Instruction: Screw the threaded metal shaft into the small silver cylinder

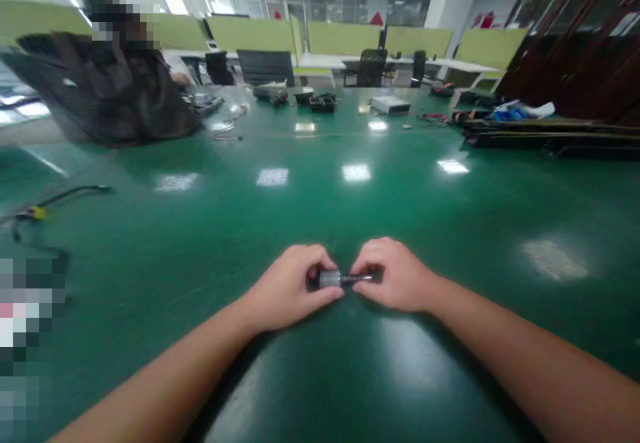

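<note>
While my left hand (295, 286) grips the thick grey-and-black end of the tool (331, 279), my right hand (393, 275) pinches its thin end.
At left a dark cable (75, 192) with a yellow piece lies on the green table (300, 213), and a person (120, 90) leans in at the far left; the tool sits level between my curled hands, near side, centre; beyond, a pale box (390, 104) sits far off, and dark panels (555, 138) are stacked at far right.

on table (300, 210) | front: tool (331, 278) between left hand (291, 288) and right hand (396, 278) | left: cable (75, 191) | back: box (390, 105) | back right: strips (550, 139)
</note>
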Demonstrator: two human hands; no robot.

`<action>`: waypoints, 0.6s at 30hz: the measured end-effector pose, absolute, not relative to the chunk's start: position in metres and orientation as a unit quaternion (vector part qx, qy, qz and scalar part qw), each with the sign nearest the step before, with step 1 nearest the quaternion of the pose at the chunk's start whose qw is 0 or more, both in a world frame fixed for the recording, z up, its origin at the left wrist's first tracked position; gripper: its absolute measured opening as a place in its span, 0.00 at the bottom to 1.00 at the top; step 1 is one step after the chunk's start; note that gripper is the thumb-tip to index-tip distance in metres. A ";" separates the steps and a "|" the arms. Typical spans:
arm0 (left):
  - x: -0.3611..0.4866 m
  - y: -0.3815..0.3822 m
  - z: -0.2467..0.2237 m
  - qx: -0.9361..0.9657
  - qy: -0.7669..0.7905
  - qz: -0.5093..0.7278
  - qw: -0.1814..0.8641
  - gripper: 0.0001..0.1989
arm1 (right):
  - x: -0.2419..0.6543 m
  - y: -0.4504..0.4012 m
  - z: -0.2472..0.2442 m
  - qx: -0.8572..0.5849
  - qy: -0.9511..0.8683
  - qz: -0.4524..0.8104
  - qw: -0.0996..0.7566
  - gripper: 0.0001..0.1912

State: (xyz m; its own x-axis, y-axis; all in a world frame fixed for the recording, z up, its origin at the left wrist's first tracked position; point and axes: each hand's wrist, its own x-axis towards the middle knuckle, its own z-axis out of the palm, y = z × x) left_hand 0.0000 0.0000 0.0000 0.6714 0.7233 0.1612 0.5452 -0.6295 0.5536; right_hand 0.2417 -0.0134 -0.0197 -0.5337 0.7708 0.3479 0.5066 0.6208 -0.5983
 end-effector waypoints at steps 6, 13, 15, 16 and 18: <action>0.004 -0.003 0.003 0.880 0.367 0.186 0.239 0.11 | 0.243 -0.015 -0.017 -0.379 -0.848 0.220 0.299 0.05; 0.004 -0.003 0.003 0.878 0.370 0.185 0.240 0.12 | 0.247 -0.015 -0.016 -0.378 -0.848 0.227 0.295 0.05; 0.004 -0.003 0.002 0.878 0.370 0.185 0.240 0.12 | 0.248 -0.014 -0.015 -0.379 -0.849 0.229 0.288 0.05; 0.004 -0.003 0.002 0.878 0.370 0.184 0.241 0.12 | 0.249 -0.014 -0.015 -0.378 -0.850 0.230 0.285 0.05; 0.004 -0.004 0.002 0.878 0.369 0.184 0.242 0.12 | 0.252 -0.013 -0.014 -0.373 -0.855 0.230 0.279 0.04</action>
